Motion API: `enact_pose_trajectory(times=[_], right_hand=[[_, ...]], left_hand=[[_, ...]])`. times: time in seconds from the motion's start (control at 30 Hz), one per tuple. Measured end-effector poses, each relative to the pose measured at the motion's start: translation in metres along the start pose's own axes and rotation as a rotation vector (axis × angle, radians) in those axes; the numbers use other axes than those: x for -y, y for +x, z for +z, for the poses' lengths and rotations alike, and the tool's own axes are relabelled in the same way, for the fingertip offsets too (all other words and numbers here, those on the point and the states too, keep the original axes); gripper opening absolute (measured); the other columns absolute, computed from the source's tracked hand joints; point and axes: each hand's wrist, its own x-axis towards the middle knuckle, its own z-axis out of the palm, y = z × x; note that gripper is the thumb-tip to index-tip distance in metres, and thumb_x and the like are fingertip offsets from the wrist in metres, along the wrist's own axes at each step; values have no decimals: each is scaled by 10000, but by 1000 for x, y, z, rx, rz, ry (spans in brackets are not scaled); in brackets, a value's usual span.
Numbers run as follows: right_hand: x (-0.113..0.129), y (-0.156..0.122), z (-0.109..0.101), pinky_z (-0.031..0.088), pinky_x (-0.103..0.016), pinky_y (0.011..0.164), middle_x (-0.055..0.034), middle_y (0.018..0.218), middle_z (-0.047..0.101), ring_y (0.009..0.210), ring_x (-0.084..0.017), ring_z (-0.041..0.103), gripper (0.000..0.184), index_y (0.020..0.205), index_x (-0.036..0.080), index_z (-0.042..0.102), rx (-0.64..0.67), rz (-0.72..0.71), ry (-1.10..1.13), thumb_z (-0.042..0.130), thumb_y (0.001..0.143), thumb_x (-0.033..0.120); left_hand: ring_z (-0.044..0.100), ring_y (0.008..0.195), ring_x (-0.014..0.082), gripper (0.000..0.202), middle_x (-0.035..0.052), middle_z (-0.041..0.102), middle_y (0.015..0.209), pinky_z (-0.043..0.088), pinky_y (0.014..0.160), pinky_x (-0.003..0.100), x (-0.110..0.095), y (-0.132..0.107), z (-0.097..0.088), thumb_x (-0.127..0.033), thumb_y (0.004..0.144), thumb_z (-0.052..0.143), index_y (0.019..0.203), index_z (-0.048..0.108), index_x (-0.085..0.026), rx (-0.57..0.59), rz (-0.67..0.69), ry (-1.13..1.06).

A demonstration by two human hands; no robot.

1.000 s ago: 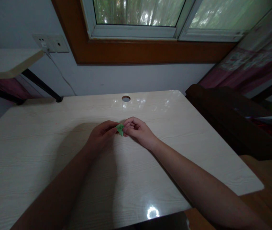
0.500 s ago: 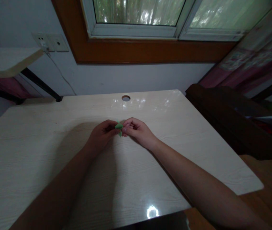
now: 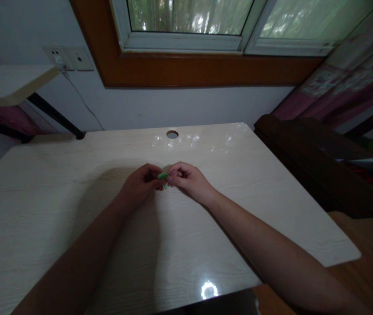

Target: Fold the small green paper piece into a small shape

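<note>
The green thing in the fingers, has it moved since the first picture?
Yes, slightly: the green piece now sits a bit farther from the round hole, toward the near edge of the table. Its outline differs too.

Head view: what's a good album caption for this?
Left hand and right hand pinch a small green piece above a wood-grain desk.

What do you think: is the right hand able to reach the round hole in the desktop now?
Probably yes: the round hole lies just beyond the right hand, with only desktop showing between them. But that hand appears to grip the small green piece, so may need to let go first.
</note>
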Motion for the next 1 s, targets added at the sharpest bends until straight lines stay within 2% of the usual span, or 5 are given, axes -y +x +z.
enact_pose_trajectory(times=[0.17,0.4,0.57,0.83,1.0], right_hand=[[0,0,1,475,-267,635,26,709,643,642,-110,591,260,893,189,654,-7,1,-10,821,741,320],[-1,2,0,477,-257,633,25,733,664,661,-117,624,293,863,198,607,-36,15,22,838,725,315],[-3,3,-2,484,-274,672,16,736,671,682,-120,620,223,841,193,634,-20,19,-19,802,759,316],[-1,3,1,538,-343,798,-19,845,724,802,-163,689,244,867,192,658,-34,33,-9,812,736,329],[0,1,4,541,-331,784,-15,832,722,790,-160,695,298,865,195,640,-47,28,-45,834,709,358]], left_hand=[[691,614,143,339,-4,710,716,589,611,271,0,0,1,-331,697,858,896,634,-174,3,-9,-15],[737,680,179,373,33,756,797,619,678,307,3,1,0,-397,732,831,952,630,-173,-66,-39,24],[750,712,188,362,24,758,812,621,715,318,9,1,-2,-382,755,815,1000,636,-184,-75,-30,28],[743,722,180,321,16,755,806,616,741,328,10,1,-2,-350,740,826,935,635,-183,-118,-27,2],[730,718,178,309,19,746,784,599,733,321,11,1,-1,-356,730,827,899,639,-178,-150,-12,46]])
